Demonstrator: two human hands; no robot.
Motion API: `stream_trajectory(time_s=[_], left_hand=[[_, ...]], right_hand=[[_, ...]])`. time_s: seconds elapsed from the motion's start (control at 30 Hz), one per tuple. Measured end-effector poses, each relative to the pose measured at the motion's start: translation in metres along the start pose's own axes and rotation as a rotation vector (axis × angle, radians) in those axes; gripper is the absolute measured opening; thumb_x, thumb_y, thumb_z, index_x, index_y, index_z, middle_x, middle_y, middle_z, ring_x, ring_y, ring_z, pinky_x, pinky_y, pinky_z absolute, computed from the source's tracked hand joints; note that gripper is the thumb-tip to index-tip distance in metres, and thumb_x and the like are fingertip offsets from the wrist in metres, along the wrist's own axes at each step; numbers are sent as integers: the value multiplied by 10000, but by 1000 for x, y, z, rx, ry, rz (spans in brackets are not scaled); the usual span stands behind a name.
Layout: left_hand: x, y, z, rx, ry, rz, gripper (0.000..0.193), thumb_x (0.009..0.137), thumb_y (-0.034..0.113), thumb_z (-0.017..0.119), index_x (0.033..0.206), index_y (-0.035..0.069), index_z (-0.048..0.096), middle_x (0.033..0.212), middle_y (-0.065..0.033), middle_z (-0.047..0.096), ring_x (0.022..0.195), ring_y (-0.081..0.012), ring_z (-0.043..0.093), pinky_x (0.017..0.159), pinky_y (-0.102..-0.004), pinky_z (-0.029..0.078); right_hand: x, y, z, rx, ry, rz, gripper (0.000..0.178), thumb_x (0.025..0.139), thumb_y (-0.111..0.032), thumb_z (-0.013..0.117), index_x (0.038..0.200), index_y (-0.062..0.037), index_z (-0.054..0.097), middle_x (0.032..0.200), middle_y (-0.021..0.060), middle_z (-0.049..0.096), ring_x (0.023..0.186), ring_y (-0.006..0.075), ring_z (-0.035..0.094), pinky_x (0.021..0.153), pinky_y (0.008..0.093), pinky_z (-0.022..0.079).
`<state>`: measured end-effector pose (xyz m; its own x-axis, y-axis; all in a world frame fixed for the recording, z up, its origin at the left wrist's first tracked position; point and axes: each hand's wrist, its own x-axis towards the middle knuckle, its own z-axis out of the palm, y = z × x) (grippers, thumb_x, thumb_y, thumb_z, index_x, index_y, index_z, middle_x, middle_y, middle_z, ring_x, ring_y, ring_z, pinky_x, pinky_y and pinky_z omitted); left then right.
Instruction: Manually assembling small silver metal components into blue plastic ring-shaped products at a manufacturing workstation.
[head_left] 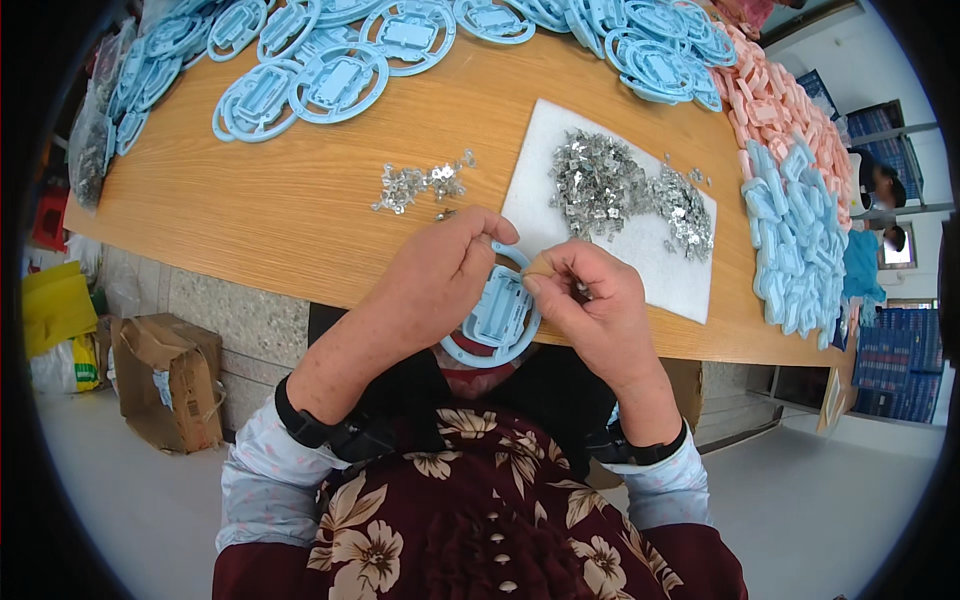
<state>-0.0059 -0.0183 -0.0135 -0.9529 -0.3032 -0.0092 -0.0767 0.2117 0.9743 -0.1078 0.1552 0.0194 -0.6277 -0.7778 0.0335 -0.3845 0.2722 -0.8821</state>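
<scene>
So my desk (270, 190) is a big light-brown wood-grain one. Down on my left there's a speckled floor strip (245, 315), then smooth pale grey floor (150, 520), with a beat-up open cardboard box (145, 395) sitting there and a yellow bag (58, 310) behind it. Off to my right it's a white wall (815, 60) and tall stacks of blue stuff (890, 375), too small for me to make out. Light's bright and pretty even.

I see 2 forearms (345, 358) angled inward | left hand (440, 268), fingers curled | right hand (603, 305) near, thumb against forefinger
</scene>
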Motion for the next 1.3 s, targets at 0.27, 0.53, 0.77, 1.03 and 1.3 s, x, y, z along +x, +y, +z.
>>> stream_trajectory(time_s=[0.27,0.53,0.77,1.03,1.3], left_hand=[[2,-1,0,63,8,10,273,1002,102,404,1118,-3,628,861,-107,652,791,-175,614,731,-322,494],[4,-1,-1,71,-4,-9,283,984,100,407,1120,-12,629,885,-131,666,814,-202,629,756,-341,498],[5,0,1,75,3,3,275,984,109,408,1115,-14,615,952,-158,669,881,-237,637,804,-356,495],[4,-3,-1,66,14,14,274,982,116,403,1114,-6,610,919,-148,656,856,-233,627,797,-357,494],[4,0,-1,81,6,-36,284,978,135,416,1092,-10,632,906,-159,676,851,-252,649,794,-372,503]], right_hand=[[3,-3,6,-174,27,-131,122,861,-78,744,931,-25,660,787,78,632,596,170,612,556,296,481],[3,-4,7,-210,32,-82,133,857,-89,747,934,-31,656,785,95,639,610,226,636,564,326,498],[-6,0,24,-512,151,-356,197,792,-59,750,968,-59,660,778,85,590,704,274,627,591,369,509],[-28,-20,11,-760,-51,-143,285,880,-155,691,1149,-93,619,727,74,601,651,275,636,572,400,512],[-28,-8,8,-736,34,-210,270,909,-149,667,1177,-176,647,686,67,597,591,279,627,505,394,485]])
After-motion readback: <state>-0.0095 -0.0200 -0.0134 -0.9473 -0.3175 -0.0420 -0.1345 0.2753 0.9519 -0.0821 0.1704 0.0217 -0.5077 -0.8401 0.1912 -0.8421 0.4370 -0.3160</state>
